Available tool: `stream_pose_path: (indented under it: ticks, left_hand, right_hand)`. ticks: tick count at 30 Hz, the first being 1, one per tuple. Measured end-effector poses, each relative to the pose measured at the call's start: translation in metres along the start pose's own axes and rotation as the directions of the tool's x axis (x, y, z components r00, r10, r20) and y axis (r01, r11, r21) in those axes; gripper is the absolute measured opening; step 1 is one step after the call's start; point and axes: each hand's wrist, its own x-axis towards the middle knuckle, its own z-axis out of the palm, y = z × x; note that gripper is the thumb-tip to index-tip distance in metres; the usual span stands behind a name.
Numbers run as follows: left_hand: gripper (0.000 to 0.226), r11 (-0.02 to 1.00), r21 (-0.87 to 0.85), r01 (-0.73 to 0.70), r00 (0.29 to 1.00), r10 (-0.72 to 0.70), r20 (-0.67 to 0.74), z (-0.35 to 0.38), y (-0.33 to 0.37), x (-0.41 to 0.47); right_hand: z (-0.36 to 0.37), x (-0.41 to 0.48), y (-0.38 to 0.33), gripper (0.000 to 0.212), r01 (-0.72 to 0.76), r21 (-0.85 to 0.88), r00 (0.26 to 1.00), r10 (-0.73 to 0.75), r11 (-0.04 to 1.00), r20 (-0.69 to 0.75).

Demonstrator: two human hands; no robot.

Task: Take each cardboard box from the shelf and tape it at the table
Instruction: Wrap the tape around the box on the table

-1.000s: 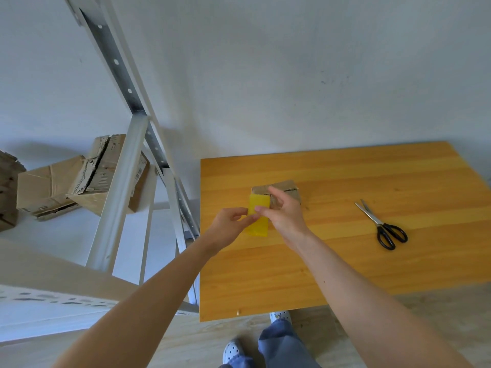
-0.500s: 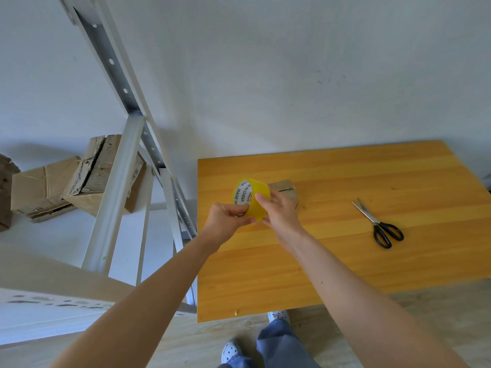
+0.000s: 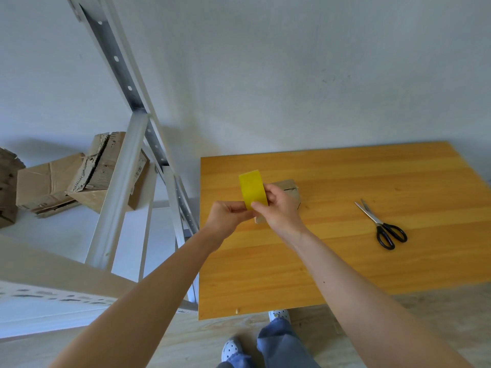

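At the far left part of the table (image 3: 345,261), seen from the head camera, one small cardboard box (image 3: 291,188) lies flat on the wood. One roll of yellow tape (image 3: 252,189) is held in the air just in front of it, between the two hands. One pair of scissors (image 3: 382,224) rests on the right part of the table, well apart from the box. On the metal shelf (image 3: 117,197) at the left I count three more boxes: one cut by the picture's edge (image 3: 8,192), one plain (image 3: 45,181), and one torn and tilted (image 3: 106,166) behind the shelf post.

The left hand (image 3: 228,216) has its fingers curled and pinches the near edge of the roll. The right hand (image 3: 281,208) grips the roll's right side with thumb and curled fingers. This hand covers most of the small box, so only the far top and one near corner of the box show. The box is touching neither hand as far as I can see, but this is not certain.

The roll stands on its edge, its yellow band turned to the camera, the band running from far to near with a small lean to the right. A slit on the box top runs about left to right; the box's long axis I cannot tell. The scissors point their blades far and left, black handles near.
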Motion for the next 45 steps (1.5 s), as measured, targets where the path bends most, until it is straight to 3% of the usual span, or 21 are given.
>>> stream_pose_path:
  ticks: [6,12,18,27,30,34,45]
  left_hand:
    - [0.021,0.999,-0.053,0.013,1.0,-0.013,0.009,-0.002,0.0,0.004]
    - [0.024,0.979,-0.191,0.076,0.993,-0.056,0.107,-0.007,-0.002,0.005]
    - [0.021,0.904,-0.406,0.137,0.969,-0.036,0.246,-0.014,-0.006,0.003]
    - [0.02,0.845,-0.496,0.2,0.953,-0.049,0.3,-0.018,-0.006,0.006]
    - [0.021,0.867,-0.465,0.178,0.949,-0.027,0.314,-0.017,-0.006,0.005]
    - [0.028,0.894,-0.428,0.13,0.961,-0.008,0.276,-0.015,-0.007,0.003]
    - [0.021,0.909,-0.407,0.092,0.974,0.003,0.226,-0.006,0.0,0.004]
  right_hand:
    - [0.0,-0.002,-0.001,0.035,0.147,-0.031,0.989,-0.147,0.989,0.03]
    - [-0.004,0.001,-0.005,0.046,0.108,0.02,0.991,-0.109,0.994,0.078]
    - [-0.008,0.003,0.004,0.055,0.128,-0.079,0.985,-0.118,0.989,0.125]
    - [0.0,0.005,0.009,0.066,0.234,-0.144,0.971,-0.224,0.962,0.08]
    - [0.0,0.005,0.006,0.055,0.27,-0.147,0.962,-0.262,0.952,0.069]
    - [-0.002,0.008,0.006,0.023,0.25,-0.156,0.968,-0.25,0.956,0.017]
    - [-0.002,0.009,0.007,0.009,0.172,-0.1,0.981,-0.179,0.98,-0.074]
